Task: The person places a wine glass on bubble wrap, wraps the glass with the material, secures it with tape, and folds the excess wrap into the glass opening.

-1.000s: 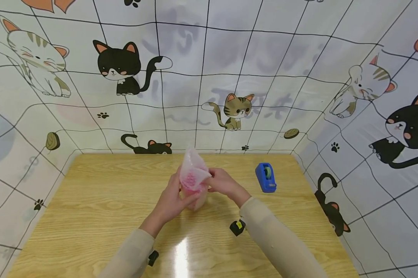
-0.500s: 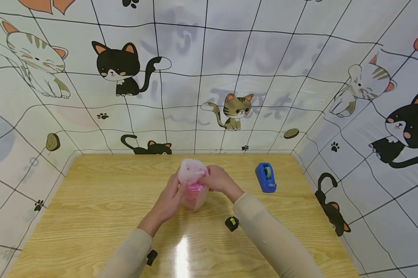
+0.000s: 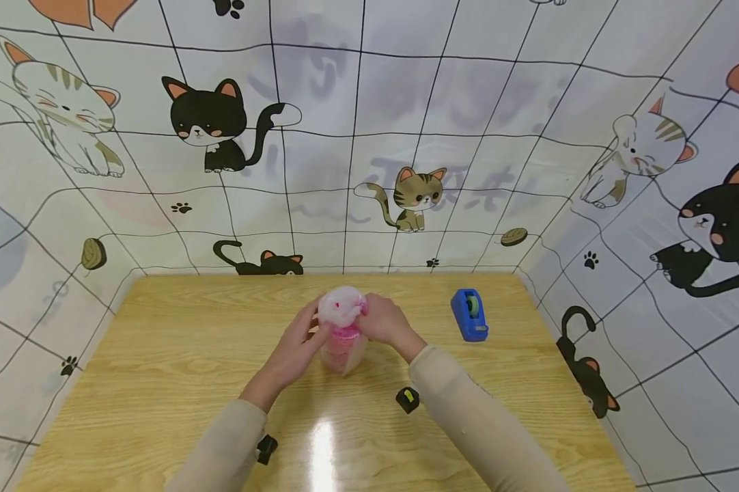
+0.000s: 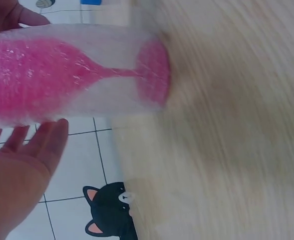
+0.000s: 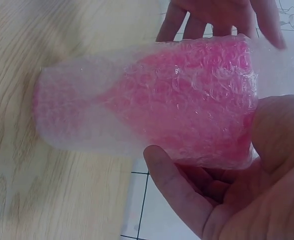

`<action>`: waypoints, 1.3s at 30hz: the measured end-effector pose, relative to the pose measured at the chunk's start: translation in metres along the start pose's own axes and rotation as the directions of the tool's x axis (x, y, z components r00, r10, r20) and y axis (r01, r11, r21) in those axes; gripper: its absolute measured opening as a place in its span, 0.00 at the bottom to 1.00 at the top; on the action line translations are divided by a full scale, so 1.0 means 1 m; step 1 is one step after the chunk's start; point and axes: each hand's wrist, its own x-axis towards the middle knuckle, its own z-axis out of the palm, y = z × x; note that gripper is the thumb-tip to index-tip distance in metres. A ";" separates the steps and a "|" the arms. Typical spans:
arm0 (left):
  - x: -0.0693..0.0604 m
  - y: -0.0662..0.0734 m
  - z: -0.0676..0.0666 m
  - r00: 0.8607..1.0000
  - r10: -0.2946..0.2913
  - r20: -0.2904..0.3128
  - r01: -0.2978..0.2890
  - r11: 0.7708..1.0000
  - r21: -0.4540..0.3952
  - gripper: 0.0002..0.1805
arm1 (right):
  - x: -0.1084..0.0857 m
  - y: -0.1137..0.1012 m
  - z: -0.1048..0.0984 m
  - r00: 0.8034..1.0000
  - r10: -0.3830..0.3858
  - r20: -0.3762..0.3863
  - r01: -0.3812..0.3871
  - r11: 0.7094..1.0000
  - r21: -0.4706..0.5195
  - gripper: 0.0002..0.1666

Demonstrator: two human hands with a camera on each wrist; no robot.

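Note:
A pink wine glass [image 3: 343, 348] stands upright on the table, wrapped in clear bubble wrap [image 5: 187, 90]. Its stem and round foot show through the wrap in the left wrist view. My left hand [image 3: 296, 348] holds the upper part from the left, thumb in front and fingers behind. On the other side, my right hand [image 3: 386, 320] grips the rim area, its thumb pressing the wrap at the mouth. Whitish wrap lies folded over the top of the glass. Part of the right fingers is hidden behind it.
A blue tape dispenser [image 3: 470, 314] stands at the back right of the wooden table [image 3: 191, 355]. Cat-print sheets [image 3: 320, 157] rise behind and at both sides. Small black wrist devices [image 3: 408, 400] show beside the sleeves.
The loose wrap that stood up above the glass has been folded down over its mouth. My right hand has moved in slightly at the rim; the left stays at the side.

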 end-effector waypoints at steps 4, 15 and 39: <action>0.007 0.008 0.002 0.997 -0.069 -0.038 0.069 0.998 -0.008 0.31 | 0.000 0.004 0.002 1.000 -0.001 0.018 0.000 0.999 0.048 0.03; 0.021 0.023 0.006 0.988 -0.118 -0.096 0.130 0.982 0.140 0.30 | 0.001 0.017 -0.010 0.974 -0.079 0.212 0.031 0.974 0.223 0.19; 0.032 0.038 0.011 0.958 -0.279 -0.072 0.286 0.949 0.133 0.38 | 0.013 0.004 -0.020 0.980 -0.107 0.170 0.087 0.989 0.122 0.13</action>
